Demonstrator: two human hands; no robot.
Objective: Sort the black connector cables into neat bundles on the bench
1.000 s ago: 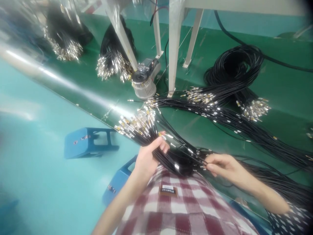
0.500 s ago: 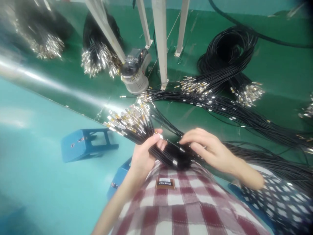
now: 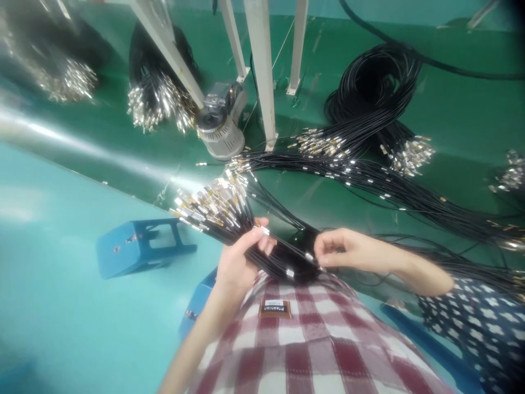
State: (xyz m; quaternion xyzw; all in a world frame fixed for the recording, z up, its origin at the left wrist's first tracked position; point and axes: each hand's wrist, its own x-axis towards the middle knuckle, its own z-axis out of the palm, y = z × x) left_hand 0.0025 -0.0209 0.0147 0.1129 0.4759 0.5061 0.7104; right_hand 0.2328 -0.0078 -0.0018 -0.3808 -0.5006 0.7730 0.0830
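Observation:
My left hand (image 3: 244, 251) is wrapped round a thick bundle of black cables (image 3: 268, 264) held in front of the checked apron (image 3: 287, 339). The silver and yellowish connector ends (image 3: 217, 202) fan out beyond my thumb, up and to the left. One black cable stretches from beside that thumb toward my right hand (image 3: 338, 249), whose fingertips are pinched together at it. Small silver pieces (image 3: 290, 273) show along the cables between my hands. The bundle's lower part is dark, and its far end is hidden.
A long cable bundle (image 3: 369, 178) lies across the green surface (image 3: 303, 202). Behind it are a coiled bundle (image 3: 373, 82), white metal legs (image 3: 260, 71) and a grey-white device (image 3: 221, 131). More cable bundles (image 3: 158, 98) rest at upper left. A blue stool (image 3: 118, 249) stands at lower left.
My right hand has shifted slightly right and down, and its spread fingers have closed into a pinch at the cable. My left hand keeps its hold. The view has shifted slightly.

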